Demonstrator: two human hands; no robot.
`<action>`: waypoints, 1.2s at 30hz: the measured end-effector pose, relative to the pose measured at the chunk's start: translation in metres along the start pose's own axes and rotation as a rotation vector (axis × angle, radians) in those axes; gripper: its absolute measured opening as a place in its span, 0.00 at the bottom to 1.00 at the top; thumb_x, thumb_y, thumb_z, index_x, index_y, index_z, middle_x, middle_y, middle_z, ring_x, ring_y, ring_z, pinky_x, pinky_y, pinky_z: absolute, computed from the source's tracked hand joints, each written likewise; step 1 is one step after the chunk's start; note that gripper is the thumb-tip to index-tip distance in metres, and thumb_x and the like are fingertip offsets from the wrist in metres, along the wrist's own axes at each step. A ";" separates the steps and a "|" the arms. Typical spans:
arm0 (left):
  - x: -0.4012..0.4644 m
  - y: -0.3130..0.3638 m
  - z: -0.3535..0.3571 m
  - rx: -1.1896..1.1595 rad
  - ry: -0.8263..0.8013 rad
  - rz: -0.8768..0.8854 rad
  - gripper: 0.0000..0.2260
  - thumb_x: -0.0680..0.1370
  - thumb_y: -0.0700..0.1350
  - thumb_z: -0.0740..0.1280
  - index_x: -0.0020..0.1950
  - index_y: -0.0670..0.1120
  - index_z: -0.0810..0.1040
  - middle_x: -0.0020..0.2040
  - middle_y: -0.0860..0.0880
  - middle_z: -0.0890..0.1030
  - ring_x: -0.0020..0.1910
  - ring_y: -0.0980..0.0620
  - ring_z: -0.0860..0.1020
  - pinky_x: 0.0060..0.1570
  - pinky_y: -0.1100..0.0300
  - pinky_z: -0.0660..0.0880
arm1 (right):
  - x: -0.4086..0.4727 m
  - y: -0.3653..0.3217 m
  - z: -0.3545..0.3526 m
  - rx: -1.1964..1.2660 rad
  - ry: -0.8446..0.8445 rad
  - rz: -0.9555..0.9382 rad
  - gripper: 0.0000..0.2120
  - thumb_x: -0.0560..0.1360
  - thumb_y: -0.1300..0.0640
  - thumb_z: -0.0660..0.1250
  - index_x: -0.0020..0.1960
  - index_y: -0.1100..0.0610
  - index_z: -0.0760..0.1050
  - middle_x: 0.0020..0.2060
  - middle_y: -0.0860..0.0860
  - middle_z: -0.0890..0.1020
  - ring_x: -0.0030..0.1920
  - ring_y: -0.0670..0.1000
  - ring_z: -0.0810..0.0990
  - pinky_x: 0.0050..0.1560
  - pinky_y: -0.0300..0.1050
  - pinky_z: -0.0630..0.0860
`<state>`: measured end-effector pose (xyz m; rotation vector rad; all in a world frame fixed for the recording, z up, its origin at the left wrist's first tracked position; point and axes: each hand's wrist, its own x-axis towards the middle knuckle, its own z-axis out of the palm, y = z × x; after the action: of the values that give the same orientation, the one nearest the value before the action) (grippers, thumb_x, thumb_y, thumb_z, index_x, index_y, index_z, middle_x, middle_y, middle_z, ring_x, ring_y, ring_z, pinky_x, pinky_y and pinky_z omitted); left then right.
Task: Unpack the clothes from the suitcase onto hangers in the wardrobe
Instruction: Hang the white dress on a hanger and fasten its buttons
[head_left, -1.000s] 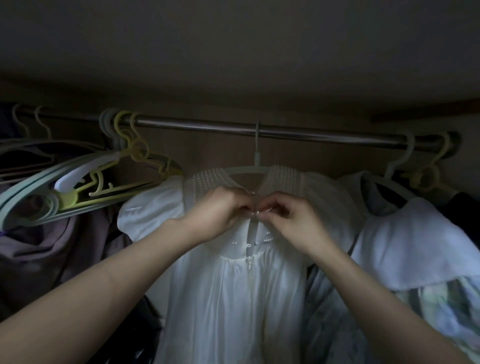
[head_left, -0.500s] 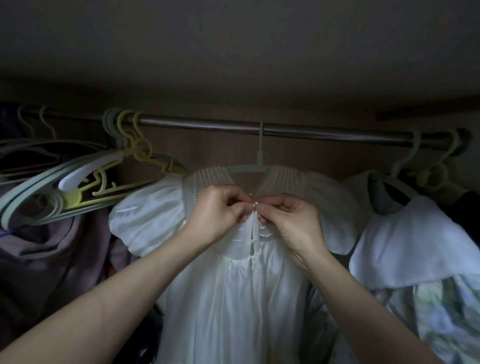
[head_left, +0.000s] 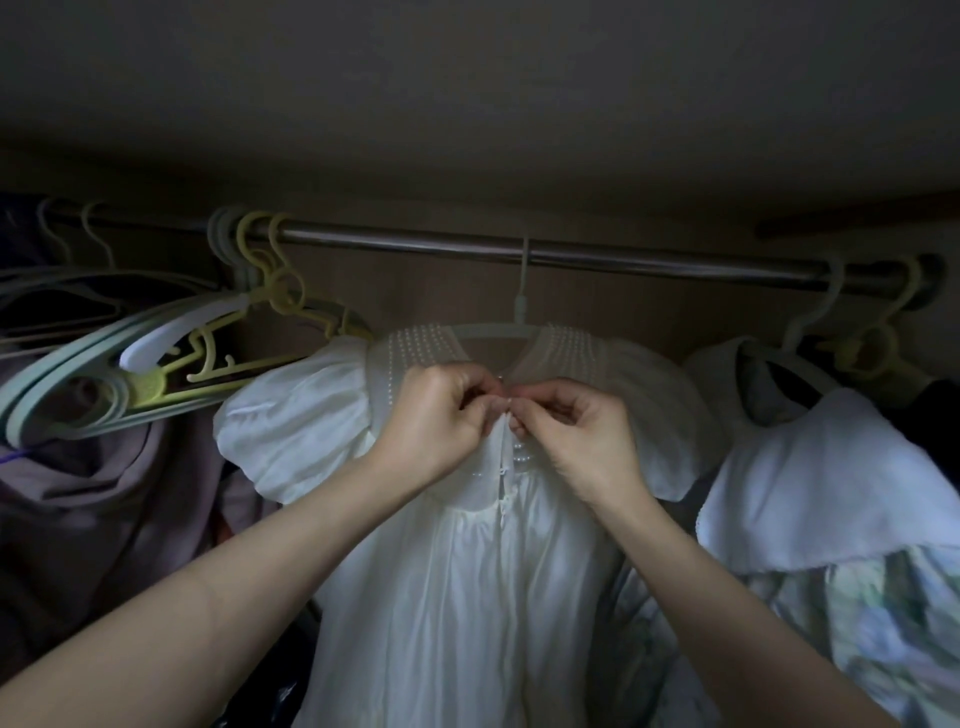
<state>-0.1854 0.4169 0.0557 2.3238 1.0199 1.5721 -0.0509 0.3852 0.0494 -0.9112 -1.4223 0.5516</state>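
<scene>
Hanging garment: a white dress (head_left: 467, 597) hangs on a pale hanger (head_left: 498, 331), whose hook is over the metal rail (head_left: 623, 257) in the middle of the wardrobe.
Dress details: puffed sleeves at both sides, pearl-like beading across the shoulders, and a row of small buttons running down the middle of the chest.
Left hand (head_left: 434, 421): grip closed, fingertips pinching the left edge of the dress opening just under the neckline.
Right hand (head_left: 576, 436): grip closed too, fingers curled and pinching the right edge of the same opening, touching the left fingertips.
What is pinched: probably the top button or its loop; the light is dim and the fingers hide it.
Left of the dress: a bunch of bare hangers (head_left: 130, 374), pale green, yellow and white, tilted on the rail, with a mauve garment (head_left: 104, 478) below them.
Right of the dress: a white-collared garment (head_left: 831, 483) on its own hanger, just beside the dress sleeve, with a flowered fabric (head_left: 883, 623) under it.
Far right of the rail: a yellow hanger (head_left: 878, 343) behind the collared garment.
</scene>
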 end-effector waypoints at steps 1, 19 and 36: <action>-0.001 0.001 0.000 0.013 0.011 0.015 0.05 0.71 0.37 0.71 0.36 0.43 0.81 0.26 0.62 0.72 0.28 0.67 0.72 0.32 0.77 0.64 | -0.001 0.000 -0.001 -0.006 -0.018 -0.025 0.13 0.71 0.69 0.68 0.38 0.51 0.80 0.31 0.45 0.83 0.35 0.39 0.80 0.40 0.30 0.75; -0.004 0.005 0.007 -0.129 0.061 -0.166 0.09 0.72 0.37 0.70 0.32 0.44 0.78 0.26 0.47 0.79 0.30 0.45 0.78 0.34 0.53 0.75 | -0.005 0.010 0.005 -0.129 0.046 -0.155 0.14 0.71 0.68 0.69 0.39 0.48 0.79 0.34 0.40 0.81 0.35 0.37 0.79 0.40 0.27 0.73; -0.014 0.012 0.017 -0.094 0.197 -0.084 0.08 0.72 0.32 0.66 0.41 0.42 0.82 0.33 0.48 0.81 0.35 0.48 0.80 0.41 0.51 0.78 | -0.009 -0.001 0.003 -0.020 0.069 -0.092 0.12 0.72 0.68 0.67 0.42 0.51 0.80 0.36 0.43 0.82 0.38 0.38 0.82 0.41 0.29 0.75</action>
<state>-0.1680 0.4033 0.0434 2.0696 1.0448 1.8023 -0.0545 0.3782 0.0446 -0.8681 -1.4017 0.4344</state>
